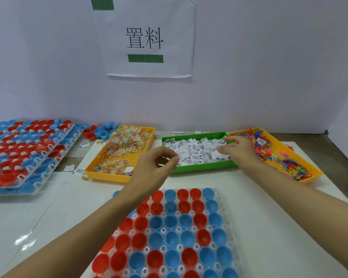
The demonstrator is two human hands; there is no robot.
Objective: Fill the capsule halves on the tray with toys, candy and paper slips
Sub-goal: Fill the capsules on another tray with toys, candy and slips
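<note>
Capsule halves (170, 235), red and blue, fill the clear tray (230, 233) on the near desk (48, 213). On the far wall a paper sign (147, 37) reads "置料". Three bins stand beyond: yellow with candy (122, 151), green with paper slips (197, 152), yellow with toys (273, 153). The right hand (237, 149) rests spread fingers on the slips; the left hand (157, 163) hovers, fingers curled, holding nothing.

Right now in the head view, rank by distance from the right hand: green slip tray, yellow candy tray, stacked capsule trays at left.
1. Green plastic tray of paper slips, under the right hand.
2. Yellow plastic tray of wrapped candy, left of it.
3. Stacked clear trays of red and blue capsule halves, far left.
</note>
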